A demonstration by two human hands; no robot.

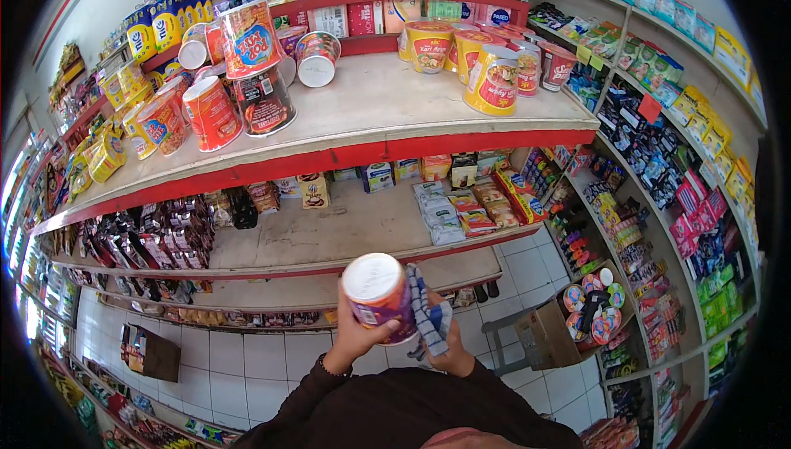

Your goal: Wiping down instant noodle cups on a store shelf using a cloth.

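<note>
My left hand (354, 340) is closed around a purple instant noodle cup (387, 311), thumb across its side, with the cup's white round end turned up toward me. A blue and white checked cloth (430, 315) is gripped in my right hand (453, 356) and lies against the right side of the cup. Both hands are close together in front of my body, nearer than the shelf edge. On the top shelf (371, 103) ahead, red and orange noodle cups (212, 115) stand or lie at the left, some stacked. Yellow noodle cups (492, 80) stand in a group at the right.
Lower shelves hold brown sachets (152, 235), small boxes (378, 177) and white packs (439, 214). A cardboard box of noodle cups (568, 321) stands at the right beside a grey stool (504, 342). Another carton (150, 353) sits on the tiled floor. Stocked shelves (659, 136) line the right wall.
</note>
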